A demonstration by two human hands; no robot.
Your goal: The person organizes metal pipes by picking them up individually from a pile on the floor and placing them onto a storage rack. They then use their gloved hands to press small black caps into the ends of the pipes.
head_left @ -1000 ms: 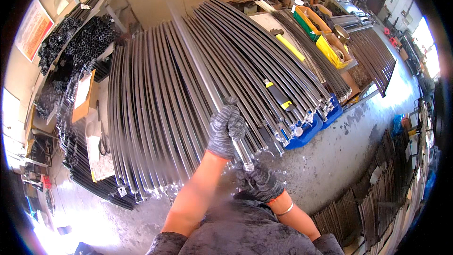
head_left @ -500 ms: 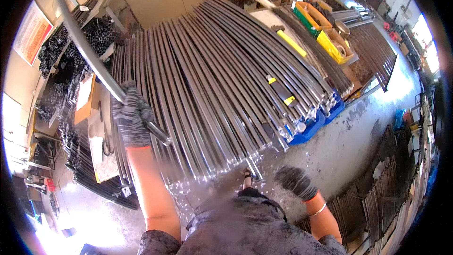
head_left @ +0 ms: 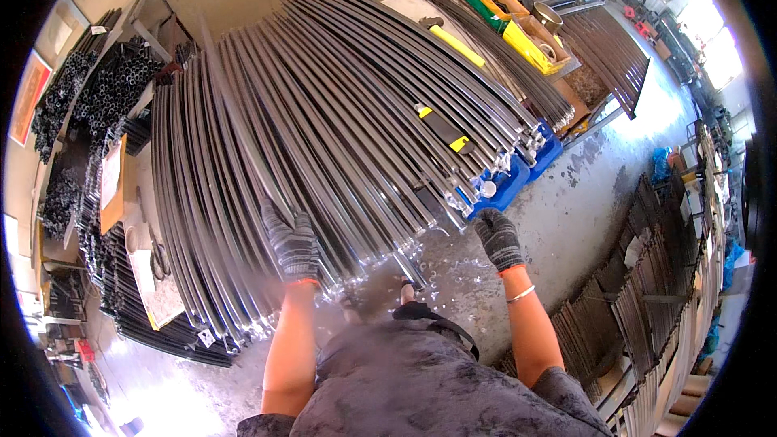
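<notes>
A wide row of long dark metal tubes [head_left: 324, 137] lies side by side in front of me. My left hand [head_left: 293, 249], in a grey-striped glove, is closed round a metal tube [head_left: 243, 125] low over the row, near the tubes' near ends. That tube is blurred by motion. My right hand [head_left: 499, 241], gloved alike, has its fingers curled, and nothing shows in them. It hovers just in front of a blue holder [head_left: 506, 186] under the tube ends. A black tool with yellow ends [head_left: 443, 129] lies across the tubes.
Behind the row lie a yellow-handled tool [head_left: 457, 46] and bins [head_left: 538, 40] of small parts. Shelves of bundled tubes [head_left: 121, 81] stand at left, beside a board with scissors [head_left: 160, 260]. Racks of dark bars [head_left: 615, 299] fill the lower right.
My left hand has brought the raised tube down and rightward onto the row. My right hand has moved up and forward toward the tube ends. The view has shifted slightly.
</notes>
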